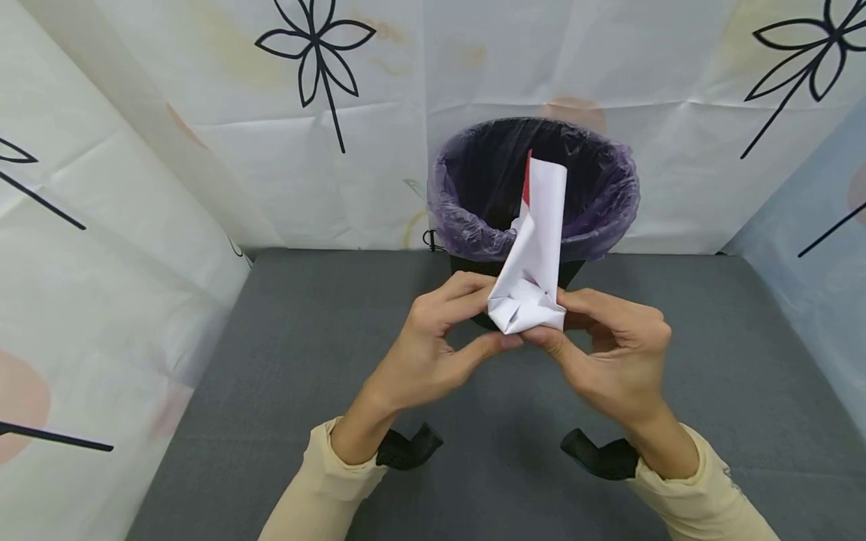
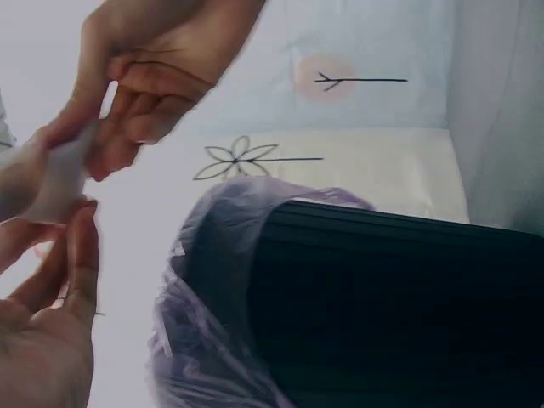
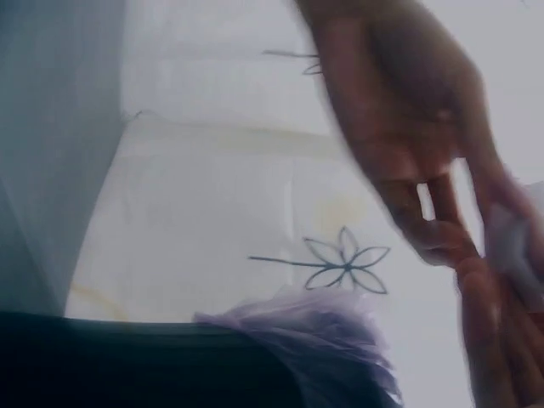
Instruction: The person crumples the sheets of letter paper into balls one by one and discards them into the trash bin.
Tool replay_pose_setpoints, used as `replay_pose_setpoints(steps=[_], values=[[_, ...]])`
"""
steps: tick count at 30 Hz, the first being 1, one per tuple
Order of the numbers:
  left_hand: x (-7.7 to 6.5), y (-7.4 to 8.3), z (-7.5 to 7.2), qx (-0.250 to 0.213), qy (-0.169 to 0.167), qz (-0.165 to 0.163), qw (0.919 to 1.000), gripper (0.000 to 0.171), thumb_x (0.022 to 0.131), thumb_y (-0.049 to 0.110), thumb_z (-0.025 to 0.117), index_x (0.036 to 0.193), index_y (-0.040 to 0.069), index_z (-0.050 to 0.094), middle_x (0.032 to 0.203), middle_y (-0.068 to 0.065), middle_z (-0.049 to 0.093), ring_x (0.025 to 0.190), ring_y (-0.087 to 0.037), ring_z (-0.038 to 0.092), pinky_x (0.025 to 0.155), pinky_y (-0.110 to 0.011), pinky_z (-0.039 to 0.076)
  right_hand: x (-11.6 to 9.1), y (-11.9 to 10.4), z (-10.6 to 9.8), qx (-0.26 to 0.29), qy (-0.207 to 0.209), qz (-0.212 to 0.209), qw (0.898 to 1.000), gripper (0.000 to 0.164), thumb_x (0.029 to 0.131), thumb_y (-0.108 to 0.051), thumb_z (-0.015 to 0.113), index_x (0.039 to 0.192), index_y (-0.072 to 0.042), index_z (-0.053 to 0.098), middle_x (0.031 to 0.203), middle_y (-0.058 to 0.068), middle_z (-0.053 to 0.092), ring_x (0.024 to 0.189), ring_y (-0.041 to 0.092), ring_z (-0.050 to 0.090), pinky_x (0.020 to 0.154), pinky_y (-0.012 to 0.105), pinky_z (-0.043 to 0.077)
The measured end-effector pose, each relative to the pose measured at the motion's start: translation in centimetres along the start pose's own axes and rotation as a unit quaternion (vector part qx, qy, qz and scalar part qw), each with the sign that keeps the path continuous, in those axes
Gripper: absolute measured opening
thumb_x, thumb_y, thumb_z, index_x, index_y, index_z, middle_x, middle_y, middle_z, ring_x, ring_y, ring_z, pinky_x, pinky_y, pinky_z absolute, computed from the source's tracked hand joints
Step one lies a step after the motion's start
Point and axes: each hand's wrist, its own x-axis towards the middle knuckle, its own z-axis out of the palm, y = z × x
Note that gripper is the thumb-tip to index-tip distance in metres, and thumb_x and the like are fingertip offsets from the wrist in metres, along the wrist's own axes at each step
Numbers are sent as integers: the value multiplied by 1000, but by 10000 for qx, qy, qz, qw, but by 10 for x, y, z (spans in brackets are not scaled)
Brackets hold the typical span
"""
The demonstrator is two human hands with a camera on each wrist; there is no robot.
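Observation:
A folded piece of white paper [image 1: 544, 225], rolled into a tall flap with a red edge at its upper left, is held up between both hands. Its lower end is crumpled into a bulky fold. My left hand [image 1: 426, 342] pinches the lower left side, its thumb under the bottom edge. On the lower right, my right hand [image 1: 619, 349] grips the same paper between thumb and fingers. Both thumb tips come close together beneath it. Part of the white paper [image 2: 61, 183] shows between the hands in the left wrist view; in the right wrist view the paper [image 3: 512, 246] is blurred.
Behind the paper stands a dark bin with a purple plastic liner [image 1: 456, 233] folded over its rim. A grey surface [image 1: 325, 338] lies below the hands. White cloth walls [image 1: 223, 105] with black flower drawings enclose the back and sides.

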Motion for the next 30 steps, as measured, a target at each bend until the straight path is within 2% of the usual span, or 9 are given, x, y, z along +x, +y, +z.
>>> replay_pose_setpoints(steps=[2, 5, 7, 10, 13, 17, 21, 26, 30], values=[[0, -1, -1, 88, 7, 72, 9999, 48, 79, -8, 82, 125, -9, 67, 119, -15, 66, 111, -22, 59, 91, -35, 53, 2, 0, -1, 390, 4, 7, 9992, 39, 81, -12, 87, 95, 21, 70, 90, 14, 75, 78, 13, 71, 73, 21, 58], [1, -1, -1, 51, 15, 213, 9998, 47, 80, -6, 83, 124, -11, 67, 124, -17, 65, 113, -23, 59, 93, -37, 53, 4, -1, -2, 504, -54, -34, 9987, 37, 81, -10, 87, 94, 20, 71, 90, 14, 75, 78, 13, 71, 74, 21, 58], [2, -1, -1, -107, 41, 341, 9994, 45, 84, 2, 83, 122, -13, 67, 129, -20, 61, 117, -26, 60, 97, -39, 53, 5, -2, -2, 516, -135, -64, 9986, 35, 82, -10, 87, 94, 19, 72, 90, 14, 75, 79, 12, 71, 74, 20, 58], [2, -1, 0, -401, 123, 531, 9977, 45, 92, 17, 76, 120, -17, 66, 134, -26, 56, 119, -30, 61, 98, -42, 53, 4, -4, -3, 484, -244, -97, 9985, 34, 83, -11, 86, 94, 18, 72, 92, 14, 75, 81, 12, 71, 75, 20, 58], [1, -3, 3, -523, 333, 696, 9956, 50, 97, 27, 69, 118, -17, 66, 132, -28, 59, 118, -33, 62, 95, -44, 54, 4, -6, -3, 456, -300, -138, 9984, 33, 83, -10, 86, 94, 18, 73, 92, 15, 75, 83, 13, 72, 76, 20, 58], [0, -6, 7, -685, 629, 809, 9924, 46, 98, 25, 68, 115, -17, 67, 126, -30, 63, 114, -35, 63, 90, -45, 55, 5, -8, -2, 400, -311, -83, 9987, 34, 81, -11, 87, 94, 17, 73, 92, 15, 75, 84, 14, 72, 76, 20, 58], [0, -8, 10, -1024, 878, 780, 9878, 43, 98, 22, 70, 109, -19, 67, 122, -33, 64, 110, -37, 64, 88, -46, 56, 5, -8, -2, 495, -268, 80, 9984, 38, 78, -11, 90, 94, 18, 72, 92, 15, 74, 83, 15, 71, 76, 21, 58], [1, -10, 14, -1198, 1220, 759, 9824, 37, 97, 15, 72, 106, -21, 67, 116, -34, 66, 104, -38, 66, 86, -44, 57, 8, -10, -4, 581, -296, 489, 9967, 46, 72, -11, 94, 101, 17, 71, 98, 20, 71, 89, 21, 68, 76, 24, 58], [0, -10, 16, -1268, 1440, 639, 9793, 37, 96, 14, 73, 105, -21, 67, 113, -35, 66, 103, -38, 65, 87, -44, 57, 8, -11, -4, 451, -415, 718, 9955, 52, 73, -13, 94, 107, 17, 69, 105, 20, 69, 95, 24, 67, 79, 26, 58]])
